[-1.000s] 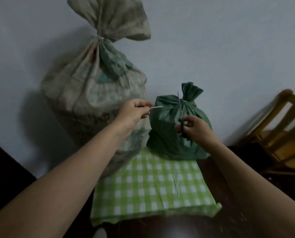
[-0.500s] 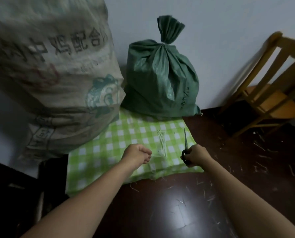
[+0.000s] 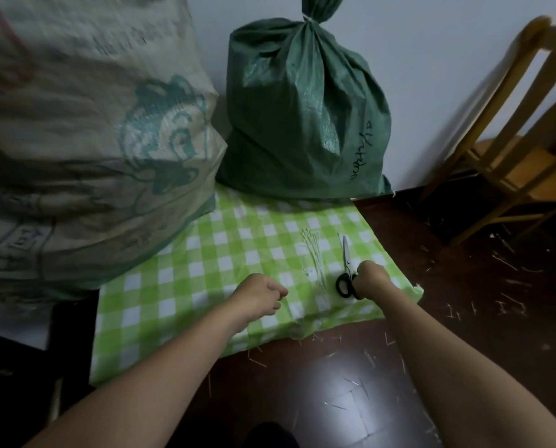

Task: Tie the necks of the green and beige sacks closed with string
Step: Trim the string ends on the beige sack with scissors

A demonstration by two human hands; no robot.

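Right hand [image 3: 370, 279] grips scissors [image 3: 346, 265]. String bundle [image 3: 314, 253] lies just left, parallel, aimed at green sack [image 3: 302, 118]. Left hand [image 3: 257, 299] curled, contents unseen

The green sack [image 3: 302, 118] is dark green with black handwriting, with pale string [image 3: 307, 18] at its neck. The beige sack [image 3: 76, 140] carries a teal printed emblem. The cloth [image 3: 205, 260] is checked lime green and white. The scissors [image 3: 346, 270] have black handles, silvery blades. The chair [image 3: 512, 150] is yellow-brown, the floor [image 3: 464, 318] dark red-brown.
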